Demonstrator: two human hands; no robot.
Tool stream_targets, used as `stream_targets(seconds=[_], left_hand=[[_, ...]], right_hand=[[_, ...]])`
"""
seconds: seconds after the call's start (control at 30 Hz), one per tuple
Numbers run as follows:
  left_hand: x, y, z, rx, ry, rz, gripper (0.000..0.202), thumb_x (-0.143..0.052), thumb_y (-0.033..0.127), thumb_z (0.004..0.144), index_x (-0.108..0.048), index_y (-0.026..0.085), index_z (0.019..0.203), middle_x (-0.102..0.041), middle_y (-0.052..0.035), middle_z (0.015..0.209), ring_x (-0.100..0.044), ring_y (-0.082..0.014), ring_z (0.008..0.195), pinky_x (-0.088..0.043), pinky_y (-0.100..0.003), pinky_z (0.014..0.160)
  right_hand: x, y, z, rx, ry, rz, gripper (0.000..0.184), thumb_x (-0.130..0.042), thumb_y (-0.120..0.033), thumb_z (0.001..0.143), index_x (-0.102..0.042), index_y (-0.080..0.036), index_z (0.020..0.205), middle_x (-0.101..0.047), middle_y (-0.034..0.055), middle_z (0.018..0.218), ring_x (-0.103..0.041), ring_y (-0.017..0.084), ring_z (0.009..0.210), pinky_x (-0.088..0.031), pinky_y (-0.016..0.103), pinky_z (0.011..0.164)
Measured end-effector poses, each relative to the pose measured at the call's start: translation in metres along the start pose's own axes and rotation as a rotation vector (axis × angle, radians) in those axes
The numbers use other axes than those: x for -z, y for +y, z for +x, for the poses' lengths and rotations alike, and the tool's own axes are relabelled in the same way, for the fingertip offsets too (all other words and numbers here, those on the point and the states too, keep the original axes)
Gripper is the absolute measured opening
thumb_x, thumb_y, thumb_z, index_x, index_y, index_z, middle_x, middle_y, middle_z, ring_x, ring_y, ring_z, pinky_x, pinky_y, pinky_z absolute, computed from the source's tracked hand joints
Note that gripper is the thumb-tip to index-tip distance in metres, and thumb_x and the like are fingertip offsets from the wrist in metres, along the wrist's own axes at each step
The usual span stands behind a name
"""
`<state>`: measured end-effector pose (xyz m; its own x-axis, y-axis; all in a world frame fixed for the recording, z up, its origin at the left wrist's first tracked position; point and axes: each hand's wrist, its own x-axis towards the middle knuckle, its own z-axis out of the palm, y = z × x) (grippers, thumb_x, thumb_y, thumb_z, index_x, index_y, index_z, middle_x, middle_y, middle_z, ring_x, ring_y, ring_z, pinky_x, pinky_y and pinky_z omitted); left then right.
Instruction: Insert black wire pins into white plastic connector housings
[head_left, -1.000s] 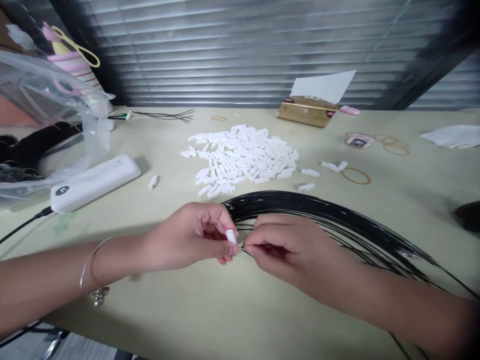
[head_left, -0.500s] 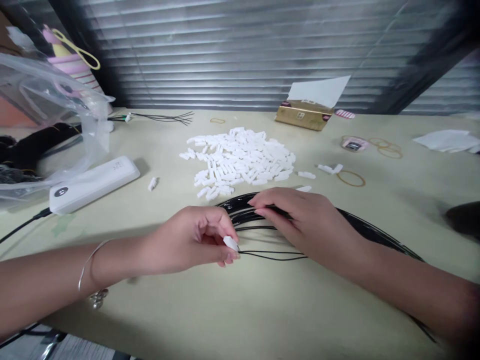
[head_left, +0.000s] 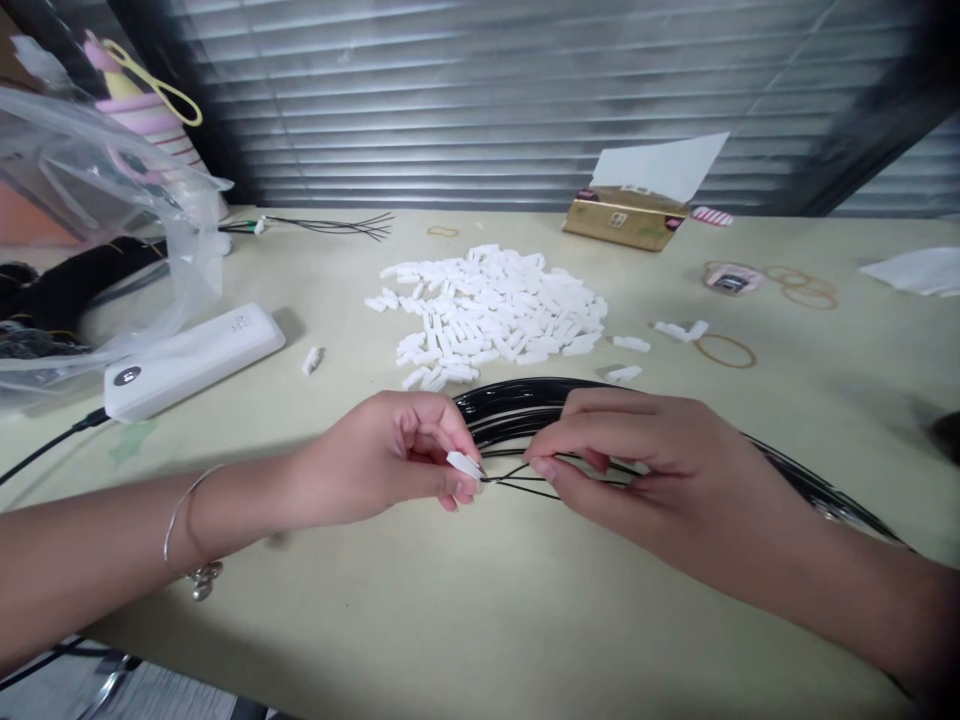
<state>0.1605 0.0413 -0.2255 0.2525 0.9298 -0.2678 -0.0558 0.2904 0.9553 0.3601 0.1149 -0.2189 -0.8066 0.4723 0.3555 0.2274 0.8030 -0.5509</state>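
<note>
Nothing is legible as words here. The power bank [head_left: 195,350] is showing faint printed marks near one end, and its round display [head_left: 127,376] is showing a tiny glyph, too small to read. The gold box [head_left: 622,225] is carrying a small pale label [head_left: 617,219] and dark corner patches, all too blurred to make out. The pink packet [head_left: 729,282] is showing only an unreadable dark patch.
</note>
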Motion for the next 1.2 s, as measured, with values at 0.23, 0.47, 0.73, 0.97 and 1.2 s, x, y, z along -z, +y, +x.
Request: stream_targets(seconds=[0.23, 0.47, 0.73, 0.97, 1.2], left_hand=[[0.0, -0.002, -0.002, -0.029, -0.016, 0.071, 0.009, -0.065, 0.008, 0.072, -0.058, 0.012, 0.075, -0.065, 0.0013, 0.067, -0.062, -0.0061, 0.063, -0.053, -0.016, 0.06], [-0.001, -0.003, -0.002, -0.03, -0.012, 0.073, 0.012, -0.066, 0.006, 0.07, -0.056, 0.011, 0.075, -0.065, 0.0012, 0.068, -0.062, -0.0059, 0.063, -0.052, -0.015, 0.059], [-0.004, -0.004, -0.003, -0.016, 0.018, 0.112, 0.013, -0.066, 0.011, 0.071, -0.054, 0.012, 0.073, -0.063, 0.002, 0.063, -0.06, -0.0062, 0.058, -0.049, -0.017, 0.057], [-0.005, -0.003, -0.003, -0.008, 0.017, 0.104, 0.014, -0.067, 0.009, 0.068, -0.054, 0.013, 0.073, -0.062, 0.0024, 0.064, -0.06, -0.0069, 0.061, -0.048, -0.017, 0.056], [-0.007, -0.003, -0.007, -0.039, -0.037, 0.208, 0.011, -0.067, 0.011, 0.069, -0.056, 0.013, 0.071, -0.061, 0.002, 0.068, -0.056, -0.005, 0.06, -0.044, -0.015, 0.054]], right_hand=[[-0.005, -0.001, 0.0, -0.065, 0.01, 0.029, 0.017, -0.051, -0.013, 0.075, -0.063, -0.018, 0.063, -0.048, -0.0032, 0.053, -0.039, 0.005, 0.044, -0.027, 0.018, 0.039], [-0.008, -0.003, -0.003, -0.049, 0.022, 0.007, 0.017, -0.053, -0.013, 0.076, -0.063, -0.017, 0.064, -0.048, -0.0032, 0.055, -0.04, 0.004, 0.046, -0.028, 0.018, 0.041], [-0.018, -0.005, -0.005, 0.025, 0.0, -0.001, 0.018, -0.05, -0.01, 0.079, -0.061, -0.016, 0.066, -0.043, -0.0033, 0.056, -0.039, 0.005, 0.051, -0.028, 0.018, 0.046], [-0.012, -0.003, 0.001, -0.068, -0.106, 0.103, 0.021, -0.049, -0.015, 0.084, -0.059, -0.017, 0.066, -0.05, -0.0023, 0.06, -0.044, 0.006, 0.054, -0.032, 0.018, 0.049], [-0.018, 0.029, 0.015, 0.094, -0.049, -0.093, 0.009, -0.053, -0.014, 0.083, -0.061, -0.017, 0.08, -0.06, 0.0034, 0.082, -0.054, 0.013, 0.077, -0.043, 0.024, 0.066]])
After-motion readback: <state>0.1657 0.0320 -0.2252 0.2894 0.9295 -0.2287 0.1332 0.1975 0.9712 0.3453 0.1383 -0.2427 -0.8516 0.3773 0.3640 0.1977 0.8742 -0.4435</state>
